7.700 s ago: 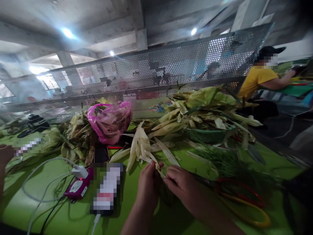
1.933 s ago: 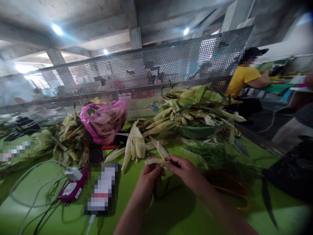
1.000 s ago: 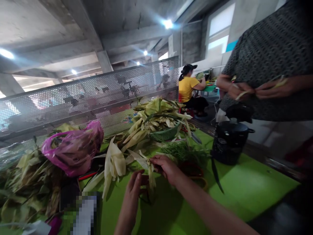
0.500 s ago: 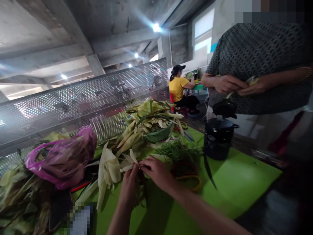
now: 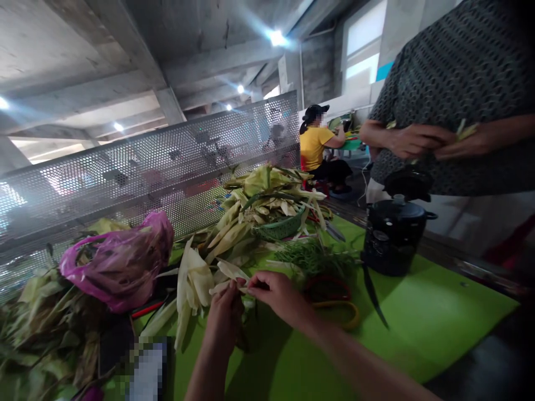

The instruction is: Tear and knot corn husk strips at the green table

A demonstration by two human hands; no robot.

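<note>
My left hand [image 5: 224, 312] and my right hand [image 5: 276, 292] meet low in the middle of the head view, above the green tabletop [image 5: 451, 317]. Between their pinched fingertips is a pale corn husk [image 5: 229, 271], its loose ends fanning out to the left. The fingers hide the exact spot where it is gripped. Just left of my left hand lies a larger bundle of pale husks [image 5: 196, 275]. Feathery green sprigs [image 5: 313, 256] lie beyond my right hand, with a yellow loop [image 5: 349, 316] beside my right forearm.
A green basket [image 5: 284, 228] heaped with husks stands behind. On the left are a pink plastic bag [image 5: 117, 267] and dried leaves [image 5: 37, 334]. A black pot [image 5: 395, 239] and a dark curved strip [image 5: 374, 295] are right. A standing person [image 5: 455, 94] handles something pale; another sits farther back.
The view has shifted slightly, so the scene sits farther right. The husk's ends, upright before, now lean lower to the left. Both hands keep their pinch.
</note>
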